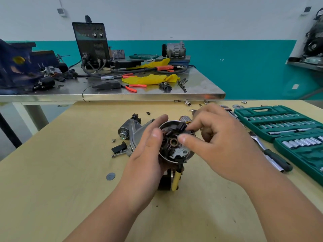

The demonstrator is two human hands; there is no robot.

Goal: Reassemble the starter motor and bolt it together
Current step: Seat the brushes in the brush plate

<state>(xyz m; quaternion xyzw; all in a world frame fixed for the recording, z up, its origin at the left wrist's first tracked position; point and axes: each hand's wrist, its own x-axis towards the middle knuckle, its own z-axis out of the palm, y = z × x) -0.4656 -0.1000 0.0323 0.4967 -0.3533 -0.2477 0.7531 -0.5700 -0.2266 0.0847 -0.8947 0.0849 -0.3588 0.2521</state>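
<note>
Head view: the left grip (148,151) curls round the starter motor (165,182), held on end at the middle of the pale yellow bench (52,180) — the right grip (215,142) pinches its brush plate (174,147) with thumb and forefinger. Green socket case (279,123) at right, steel bench (201,84) behind, teal-and-white wall (244,67) beyond.

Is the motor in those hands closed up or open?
Open. The motor has no end cover: its dark inner parts and centre bushing show. The left hand holds it; the right hand pinches a part inside.
</note>
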